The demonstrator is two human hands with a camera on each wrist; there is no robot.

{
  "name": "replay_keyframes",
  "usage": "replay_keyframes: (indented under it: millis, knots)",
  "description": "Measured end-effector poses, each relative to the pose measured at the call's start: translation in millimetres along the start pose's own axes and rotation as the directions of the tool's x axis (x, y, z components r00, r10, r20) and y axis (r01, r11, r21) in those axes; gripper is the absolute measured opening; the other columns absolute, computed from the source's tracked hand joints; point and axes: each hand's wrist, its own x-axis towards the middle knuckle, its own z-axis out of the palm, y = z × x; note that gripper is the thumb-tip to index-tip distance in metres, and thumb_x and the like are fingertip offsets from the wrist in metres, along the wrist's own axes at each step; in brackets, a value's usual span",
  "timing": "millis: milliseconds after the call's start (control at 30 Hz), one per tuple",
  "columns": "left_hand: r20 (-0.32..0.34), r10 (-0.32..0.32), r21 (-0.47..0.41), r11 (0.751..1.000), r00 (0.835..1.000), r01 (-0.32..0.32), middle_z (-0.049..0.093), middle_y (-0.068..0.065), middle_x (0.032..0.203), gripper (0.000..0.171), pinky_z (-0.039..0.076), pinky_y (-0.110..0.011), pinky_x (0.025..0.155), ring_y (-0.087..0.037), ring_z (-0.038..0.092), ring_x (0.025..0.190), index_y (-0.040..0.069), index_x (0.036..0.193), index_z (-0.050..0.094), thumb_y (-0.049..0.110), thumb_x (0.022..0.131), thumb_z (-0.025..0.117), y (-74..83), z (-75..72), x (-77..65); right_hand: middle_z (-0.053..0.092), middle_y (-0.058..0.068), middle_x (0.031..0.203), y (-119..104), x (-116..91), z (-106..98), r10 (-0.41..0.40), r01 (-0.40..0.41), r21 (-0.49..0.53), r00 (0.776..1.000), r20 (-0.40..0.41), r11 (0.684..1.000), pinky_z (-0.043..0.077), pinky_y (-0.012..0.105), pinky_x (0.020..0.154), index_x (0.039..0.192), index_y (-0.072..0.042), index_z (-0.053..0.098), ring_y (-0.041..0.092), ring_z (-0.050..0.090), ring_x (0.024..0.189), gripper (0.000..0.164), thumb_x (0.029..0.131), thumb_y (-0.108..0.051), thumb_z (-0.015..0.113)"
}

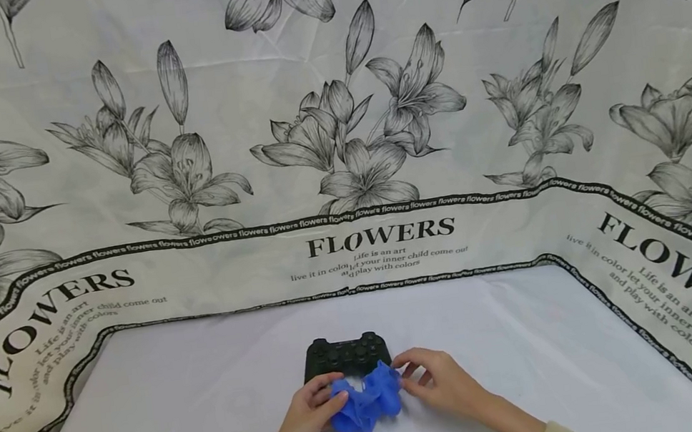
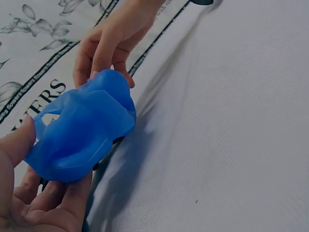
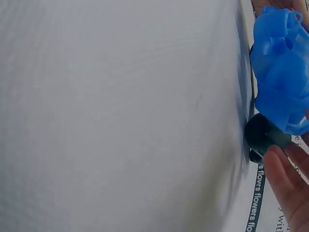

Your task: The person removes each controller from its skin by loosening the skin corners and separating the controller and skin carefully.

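A ruffled ring of thin, see-through blue fabric, looking like a scrunchie [image 1: 367, 404], is held between both hands above the white table. My left hand [image 1: 306, 415] grips its left side; in the left wrist view the thumb [image 2: 21, 140] lies on the near edge and the other fingers are beneath. My right hand [image 1: 440, 381] pinches the opposite edge with its fingertips. Just behind the scrunchie lies a black game controller [image 1: 346, 351], its lower part partly hidden by the fabric and left fingers. The right wrist view shows one rounded dark controller grip [image 3: 265, 135] near the right fingers.
White cloth covers the table [image 1: 197, 378]. A flower-printed curtain [image 1: 382, 247] with black lettering encloses the back and both sides.
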Motion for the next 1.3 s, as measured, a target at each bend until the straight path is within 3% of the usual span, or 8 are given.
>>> replay_keyframes:
  millis: [267, 400, 600, 800, 900, 1000, 1167, 1300]
  knots:
    - [-0.063, -0.042, 0.032, 0.999, 0.997, 0.044, 0.064, -0.018, 0.121, 0.053, 0.056, -0.037, 0.085, -0.018, 0.064, 0.103, -0.003, 0.133, 0.048, 0.025, 0.092, 0.065, -3.6, -3.0, -0.1, 0.066, 0.003, 0.092, -2.2, -3.2, 2.0, -0.045, 0.052, 0.105, 0.997, -0.067, 0.993, 0.056, 0.022, 0.06, 0.095, -0.011, 0.061, 0.013, 0.065, 0.081, 0.023, 0.078, 0.003, 0.071]
    - [-0.082, -0.039, 0.021, 0.999, 0.996, 0.041, 0.065, -0.016, 0.118, 0.053, 0.056, -0.036, 0.085, -0.016, 0.064, 0.101, -0.004, 0.133, 0.048, 0.024, 0.092, 0.066, -5.2, -3.4, -0.6, 0.063, -0.004, 0.089, -7.5, -2.4, 3.5, -0.056, 0.06, 0.072, 0.997, -0.057, 0.996, 0.056, 0.022, 0.061, 0.086, -0.017, 0.063, 0.01, 0.061, 0.084, 0.015, 0.08, -0.009, 0.075]
    - [-0.039, -0.011, -0.029, 1.0, 0.999, 0.01, 0.064, -0.017, 0.121, 0.051, 0.054, -0.039, 0.092, -0.018, 0.061, 0.108, -0.007, 0.135, 0.043, 0.027, 0.099, 0.054, -8.0, -3.6, -1.9, 0.064, -0.005, 0.092, -11.3, -0.9, 7.7, 0.066, -0.066, 0.023, 0.998, -0.014, 0.998, 0.055, 0.022, 0.064, 0.079, -0.018, 0.069, 0.007, 0.06, 0.086, 0.009, 0.081, -0.021, 0.077]
    - [0.062, 0.022, -0.038, 0.999, 0.998, -0.02, 0.053, -0.02, 0.134, 0.072, 0.052, -0.032, 0.094, -0.02, 0.057, 0.117, -0.007, 0.141, 0.035, 0.009, 0.083, 0.074, -5.9, -7.1, -5.3, 0.064, 0.003, 0.102, -9.7, -0.7, 4.4, 0.057, -0.061, 0.1, 0.997, 0.045, 0.993, 0.055, 0.022, 0.07, 0.084, -0.014, 0.064, 0.015, 0.061, 0.093, 0.006, 0.089, -0.01, 0.066]
    - [0.124, 0.039, -0.042, 0.999, 0.992, -0.034, 0.042, -0.026, 0.143, 0.079, 0.05, -0.032, 0.097, -0.024, 0.052, 0.125, -0.009, 0.143, 0.03, 0.0, 0.079, 0.075, -3.7, -9.5, -8.4, 0.061, 0.008, 0.108, -10.1, -1.3, -0.5, 0.08, -0.099, 0.217, 0.992, 0.092, 0.971, 0.053, 0.022, 0.072, 0.089, -0.012, 0.059, 0.01, 0.056, 0.095, 0.005, 0.093, -0.008, 0.058]
    - [0.131, 0.04, -0.039, 0.999, 0.991, -0.035, 0.038, -0.027, 0.145, 0.078, 0.049, -0.033, 0.099, -0.027, 0.049, 0.128, -0.01, 0.143, 0.029, -0.004, 0.079, 0.073, -2.0, -10.3, -9.8, 0.055, 0.013, 0.113, -10.0, -0.6, -4.0, 0.113, -0.162, 0.324, 0.98, 0.164, 0.932, 0.051, 0.022, 0.072, 0.09, -0.007, 0.056, 0.005, 0.05, 0.096, 0.007, 0.095, -0.008, 0.052]
    - [0.069, 0.051, -0.012, 0.999, 0.996, -0.05, 0.043, -0.027, 0.14, 0.073, 0.05, -0.029, 0.096, -0.026, 0.051, 0.125, -0.011, 0.141, 0.033, -0.009, 0.078, 0.07, -2.2, -10.6, -9.6, 0.047, 0.019, 0.119, -11.4, 1.7, -5.6, 0.111, -0.217, 0.435, 0.96, 0.256, 0.874, 0.049, 0.025, 0.074, 0.086, 0.0, 0.052, 0.008, 0.048, 0.101, 0.016, 0.095, -0.009, 0.042]
    - [0.008, 0.018, 0.032, 0.999, 1.0, -0.019, 0.046, -0.03, 0.136, 0.063, 0.051, -0.034, 0.096, -0.028, 0.053, 0.123, -0.014, 0.137, 0.036, -0.008, 0.082, 0.066, -0.5, -9.5, -9.8, 0.045, 0.018, 0.121, -14.2, 3.6, -6.1, 0.099, -0.213, 0.454, 0.96, 0.262, 0.865, 0.045, 0.024, 0.083, 0.084, 0.001, 0.05, 0.01, 0.045, 0.109, 0.018, 0.096, -0.01, 0.042]
